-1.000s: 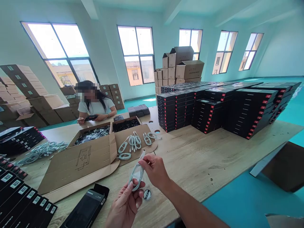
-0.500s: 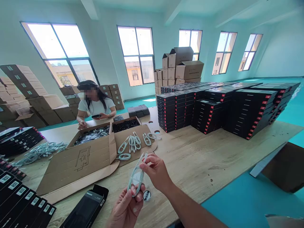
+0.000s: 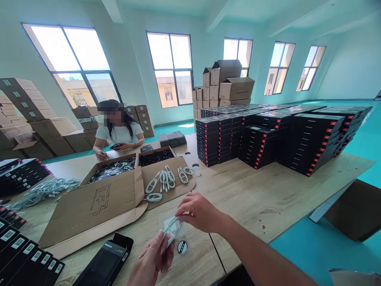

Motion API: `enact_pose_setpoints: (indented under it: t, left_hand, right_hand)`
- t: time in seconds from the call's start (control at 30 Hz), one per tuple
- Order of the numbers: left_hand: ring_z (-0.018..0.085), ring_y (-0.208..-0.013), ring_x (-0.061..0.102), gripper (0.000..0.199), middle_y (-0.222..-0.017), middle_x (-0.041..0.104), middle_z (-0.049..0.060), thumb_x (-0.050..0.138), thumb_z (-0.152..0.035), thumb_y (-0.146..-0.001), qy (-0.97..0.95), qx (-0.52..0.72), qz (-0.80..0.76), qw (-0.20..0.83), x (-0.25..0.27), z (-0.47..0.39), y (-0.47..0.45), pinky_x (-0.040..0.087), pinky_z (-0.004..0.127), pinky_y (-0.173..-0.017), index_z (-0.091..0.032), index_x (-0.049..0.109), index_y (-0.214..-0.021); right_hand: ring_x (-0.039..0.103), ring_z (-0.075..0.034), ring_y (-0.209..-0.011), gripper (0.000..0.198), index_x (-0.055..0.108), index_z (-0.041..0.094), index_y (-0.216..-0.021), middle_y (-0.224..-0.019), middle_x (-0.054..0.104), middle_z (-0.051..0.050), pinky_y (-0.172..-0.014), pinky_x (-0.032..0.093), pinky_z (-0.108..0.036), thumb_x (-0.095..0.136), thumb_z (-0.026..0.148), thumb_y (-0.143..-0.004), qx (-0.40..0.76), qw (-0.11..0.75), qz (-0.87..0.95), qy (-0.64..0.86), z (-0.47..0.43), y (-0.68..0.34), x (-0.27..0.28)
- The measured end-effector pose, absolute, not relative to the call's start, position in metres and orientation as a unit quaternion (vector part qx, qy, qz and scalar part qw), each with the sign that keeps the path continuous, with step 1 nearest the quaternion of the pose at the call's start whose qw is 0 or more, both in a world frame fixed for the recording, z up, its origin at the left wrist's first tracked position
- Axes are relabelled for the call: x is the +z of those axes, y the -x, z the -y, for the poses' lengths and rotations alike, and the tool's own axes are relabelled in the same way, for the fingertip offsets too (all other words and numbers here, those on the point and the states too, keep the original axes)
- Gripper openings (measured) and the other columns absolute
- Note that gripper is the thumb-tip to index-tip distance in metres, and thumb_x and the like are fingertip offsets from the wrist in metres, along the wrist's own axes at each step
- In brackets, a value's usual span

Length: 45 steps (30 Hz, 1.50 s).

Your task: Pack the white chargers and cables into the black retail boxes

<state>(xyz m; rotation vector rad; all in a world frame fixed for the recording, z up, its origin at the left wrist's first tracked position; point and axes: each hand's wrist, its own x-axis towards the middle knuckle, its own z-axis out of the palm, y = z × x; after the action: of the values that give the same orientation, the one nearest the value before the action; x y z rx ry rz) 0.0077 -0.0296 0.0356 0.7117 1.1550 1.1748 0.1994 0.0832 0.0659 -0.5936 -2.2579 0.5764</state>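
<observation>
A looped white cable is held between my two hands over the near part of the table. My left hand grips its lower end between thumb and fingers. The fingers of my right hand are closed on its upper end, where the tip is hidden. Just under the cable lies a clear plastic bag, with a round black-and-white sticker beside my left fingertips. To the left, a black box with its end flap up lies on the table.
Beyond my hands, several coiled white cables lie on a cardboard flap. An open carton holds small parts. Stacked black boxes stand at right. A co-worker sits across the table, holding a phone-like object.
The cable has tilted from upright to a flatter slant. My right hand has moved slightly right and down, its fingers now over the cable's upper end. The view has shifted a little.
</observation>
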Motion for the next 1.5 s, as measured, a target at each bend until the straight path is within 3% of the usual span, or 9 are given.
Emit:
enact_pose_setpoints:
  t: [0.2, 0.43, 0.7, 1.0, 1.13, 1.27, 1.33, 1.4, 1.5]
  left_hand:
    - [0.009, -0.048, 0.033, 0.057, -0.06, 0.059, 0.003, 0.077, -0.062, -0.073, -0.351, 0.397, -0.47, 0.706, 0.034, 0.039, 0.002, 0.016, 0.027, -0.048, -0.021, 0.043, -0.051]
    - [0.007, -0.042, 0.037, 0.056, -0.056, 0.053, -0.001, 0.077, -0.055, -0.076, -0.23, 0.456, -0.304, 0.804, 0.029, 0.043, -0.01, 0.017, 0.025, -0.049, -0.021, 0.038, -0.055]
    - [0.007, -0.043, 0.04, 0.045, -0.06, 0.056, -0.001, 0.079, -0.054, -0.074, -0.233, 0.465, -0.326, 0.789, 0.012, 0.037, -0.017, 0.018, 0.025, -0.048, -0.019, 0.054, -0.064]
    - [0.008, -0.052, 0.042, 0.036, -0.07, 0.059, 0.001, 0.076, -0.053, -0.079, -0.225, 0.51, -0.359, 0.748, 0.017, 0.043, -0.022, 0.025, 0.024, -0.051, -0.018, 0.07, -0.086]
    - [0.008, -0.051, 0.04, 0.039, -0.068, 0.058, 0.0, 0.078, -0.055, -0.077, -0.228, 0.53, -0.375, 0.726, 0.021, 0.041, -0.024, 0.029, 0.025, -0.05, -0.019, 0.071, -0.087]
    - [0.008, -0.052, 0.04, 0.039, -0.068, 0.057, -0.001, 0.078, -0.055, -0.078, -0.211, 0.573, -0.39, 0.689, 0.016, 0.039, -0.025, 0.031, 0.024, -0.049, -0.018, 0.071, -0.09]
    - [0.009, -0.054, 0.043, 0.042, -0.069, 0.058, -0.001, 0.078, -0.056, -0.077, -0.204, 0.591, -0.414, 0.662, 0.015, 0.038, -0.027, 0.033, 0.024, -0.049, -0.018, 0.072, -0.094]
    - [0.01, -0.057, 0.046, 0.045, -0.069, 0.06, 0.0, 0.078, -0.056, -0.076, -0.199, 0.594, -0.441, 0.643, 0.016, 0.038, -0.029, 0.035, 0.023, -0.05, -0.017, 0.071, -0.096]
    - [0.011, -0.056, 0.046, 0.046, -0.068, 0.061, 0.0, 0.078, -0.06, -0.075, -0.21, 0.592, -0.458, 0.629, 0.022, 0.038, -0.031, 0.035, 0.024, -0.051, -0.018, 0.07, -0.094]
  right_hand:
    - [0.062, -0.016, -0.084, 0.002, 0.083, 0.026, -0.084, -0.087, 0.07, -0.002, -0.08, 0.044, -0.027, 0.083, 0.025, -0.083, 0.204, 0.227, 0.945, 0.121, -0.096, -0.211, 0.096]
    - [0.044, -0.008, -0.052, 0.025, 0.07, 0.017, -0.08, -0.06, 0.054, 0.006, -0.051, 0.034, -0.022, 0.07, 0.04, -0.087, 0.624, 0.251, 0.709, 0.21, -0.076, -0.19, 0.047]
    - [0.051, -0.007, -0.052, 0.052, 0.06, 0.016, -0.072, -0.069, 0.062, 0.002, -0.046, 0.032, -0.02, 0.089, 0.057, -0.058, 0.815, 0.292, 0.45, 0.222, -0.055, -0.177, 0.039]
    - [0.048, -0.011, -0.057, 0.014, 0.074, 0.019, -0.074, -0.062, 0.063, 0.003, -0.058, 0.038, -0.024, 0.071, 0.032, -0.077, 0.616, 0.405, 0.625, 0.257, -0.051, -0.177, 0.038]
    - [0.047, -0.012, -0.058, 0.021, 0.078, 0.02, -0.075, -0.063, 0.063, 0.002, -0.058, 0.039, -0.025, 0.066, 0.036, -0.082, 0.623, 0.366, 0.654, 0.225, -0.049, -0.183, 0.043]
    - [0.058, -0.018, -0.082, 0.024, 0.08, 0.021, -0.08, -0.076, 0.066, -0.001, -0.077, 0.047, -0.029, 0.062, 0.035, -0.089, 0.575, 0.348, 0.717, 0.184, -0.044, -0.19, 0.042]
    - [0.06, -0.018, -0.086, 0.02, 0.08, 0.022, -0.099, -0.088, 0.069, -0.002, -0.075, 0.047, -0.027, 0.068, 0.03, -0.085, 0.588, 0.358, 0.697, 0.2, -0.044, -0.192, 0.038]
    - [0.06, -0.016, -0.081, 0.038, 0.075, 0.022, -0.117, -0.094, 0.07, -0.002, -0.07, 0.046, -0.026, 0.075, 0.031, -0.079, 0.627, 0.374, 0.645, 0.227, -0.045, -0.191, 0.032]
    - [0.061, -0.015, -0.073, 0.044, 0.075, 0.018, -0.113, -0.085, 0.072, -0.002, -0.071, 0.047, -0.028, 0.081, 0.037, -0.074, 0.663, 0.395, 0.588, 0.241, -0.047, -0.184, 0.026]
